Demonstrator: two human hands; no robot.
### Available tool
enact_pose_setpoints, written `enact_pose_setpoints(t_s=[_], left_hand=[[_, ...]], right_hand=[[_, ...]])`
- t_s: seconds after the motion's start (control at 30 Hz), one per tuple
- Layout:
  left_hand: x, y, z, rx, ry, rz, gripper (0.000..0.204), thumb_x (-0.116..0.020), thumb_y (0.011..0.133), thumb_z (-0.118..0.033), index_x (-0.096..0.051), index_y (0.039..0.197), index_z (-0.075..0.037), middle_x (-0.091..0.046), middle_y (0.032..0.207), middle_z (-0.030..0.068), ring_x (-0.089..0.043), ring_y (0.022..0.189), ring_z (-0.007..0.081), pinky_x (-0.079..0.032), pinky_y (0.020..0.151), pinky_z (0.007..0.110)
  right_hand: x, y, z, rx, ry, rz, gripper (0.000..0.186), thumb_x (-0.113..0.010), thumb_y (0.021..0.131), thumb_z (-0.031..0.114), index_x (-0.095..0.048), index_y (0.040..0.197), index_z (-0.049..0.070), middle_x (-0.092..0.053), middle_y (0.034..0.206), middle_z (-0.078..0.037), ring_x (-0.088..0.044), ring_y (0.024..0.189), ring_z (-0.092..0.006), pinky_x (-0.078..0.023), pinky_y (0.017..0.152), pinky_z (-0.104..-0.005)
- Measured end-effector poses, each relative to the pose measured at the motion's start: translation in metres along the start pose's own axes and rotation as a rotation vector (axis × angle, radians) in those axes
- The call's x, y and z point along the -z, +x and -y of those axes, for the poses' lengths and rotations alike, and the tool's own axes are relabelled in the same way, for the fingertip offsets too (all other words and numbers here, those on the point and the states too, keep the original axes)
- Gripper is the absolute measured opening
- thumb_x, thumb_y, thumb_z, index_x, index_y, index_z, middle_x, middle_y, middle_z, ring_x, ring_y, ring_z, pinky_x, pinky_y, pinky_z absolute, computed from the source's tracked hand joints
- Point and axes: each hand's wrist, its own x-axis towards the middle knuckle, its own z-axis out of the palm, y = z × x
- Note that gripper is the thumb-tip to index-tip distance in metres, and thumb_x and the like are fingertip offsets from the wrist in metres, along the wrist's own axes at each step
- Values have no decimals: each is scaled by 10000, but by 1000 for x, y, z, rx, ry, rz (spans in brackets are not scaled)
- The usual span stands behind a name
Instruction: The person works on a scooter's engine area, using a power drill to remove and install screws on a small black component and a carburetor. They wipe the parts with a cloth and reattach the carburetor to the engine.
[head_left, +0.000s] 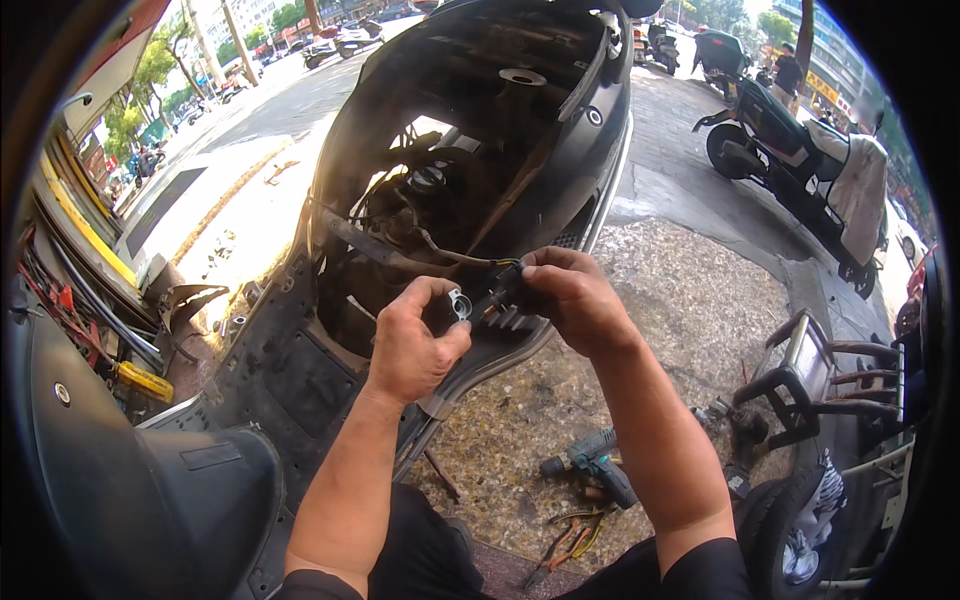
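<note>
Above the opened body of a black scooter (570,150), my left hand (415,345) pinches a small silver metal fitting (459,304) with a round opening. Just to the right, my right hand (580,300) grips a black cylindrical component (508,286), from which a wire (470,258) with yellow and dark strands runs back into the scooter's open cavity. The two held parts are apart, with a small gap between them. Below my hands lies the dark plastic footboard (290,370).
A teal drill (590,455) and pliers (560,550) lie on speckled ground (520,420). Right are a metal rack (820,370), a tire (770,540) and a parked scooter (780,170). Left are cables and a yellow-handled tool (143,381). A person (788,75) stands at the upper right.
</note>
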Motion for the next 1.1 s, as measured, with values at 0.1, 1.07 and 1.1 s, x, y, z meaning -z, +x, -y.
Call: enact_pose_setpoints(t_s=[0.1,1.07,1.1], left_hand=[[5,-6,12,39,24,-11,287,-712,749,-25,-646,1027,6,-660,871,46,-601,800,103,-493,762,258],[-2,-4,18,182,-386,152,348,-746,817,3,-641,1148,17,-683,989,33,-617,889,88,-502,802,236],[-3,-4,18,206,-393,144,335,-751,815,-2,-649,1133,22,-688,999,40,-616,911,91,-501,832,245]], right_hand=[[-2,0,-3,19,36,-18,189,-640,884,106,-633,1009,-35,-667,840,-75,-633,709,-133,-503,680,-251],[-30,-15,-7,329,-591,-89,177,-653,889,58,-634,1033,-42,-683,907,-99,-646,845,-146,-528,769,-288],[-30,-15,-7,337,-618,-93,163,-649,896,42,-628,1037,-36,-675,902,-82,-639,846,-138,-525,771,-280]])
